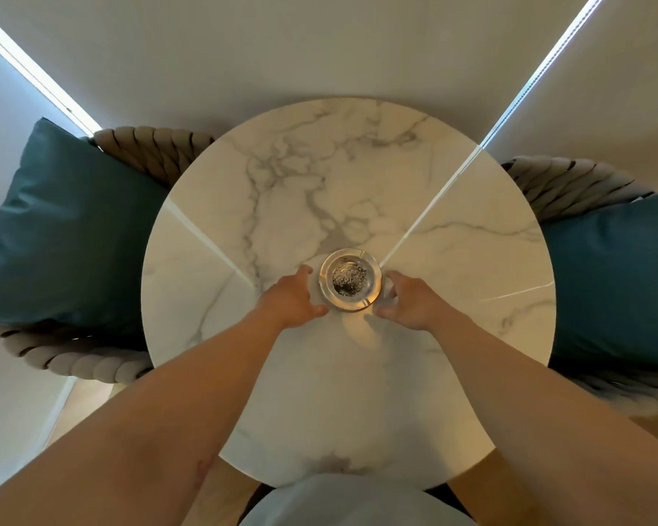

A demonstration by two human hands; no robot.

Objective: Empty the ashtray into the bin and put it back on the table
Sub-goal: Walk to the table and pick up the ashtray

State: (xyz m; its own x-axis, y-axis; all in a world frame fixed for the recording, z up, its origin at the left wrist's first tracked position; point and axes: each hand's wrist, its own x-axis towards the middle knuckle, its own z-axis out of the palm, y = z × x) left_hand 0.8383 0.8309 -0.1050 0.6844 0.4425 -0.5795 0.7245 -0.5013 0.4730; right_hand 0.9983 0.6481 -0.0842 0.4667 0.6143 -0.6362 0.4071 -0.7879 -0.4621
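Round marble-patterned table, white with grey veins, seen from above; two thin bright lines cross its glossy top. Glass ashtray standing upright on the tabletop, slightly toward the viewer's side of centre; its round well holds a patch of grey and black ash, and notches are visible in its thick clear rim. Left hand lies just beside the ashtray's left edge, fingers and thumb spread apart in an open curve toward the rim; whether the fingertips touch the glass cannot be told. Right hand mirrors it at the ashtray's right edge, fingers and thumb likewise apart and curved around the near right side, contact also uncertain. Neither hand is closed on the ashtray, which rests on the table between them. Both bare forearms extend from the lower corners of the view. Woven rope chair with a teal cushion at the table's left; a second rope chair with another teal cushion at its right. Pale fabric at the bottom centre
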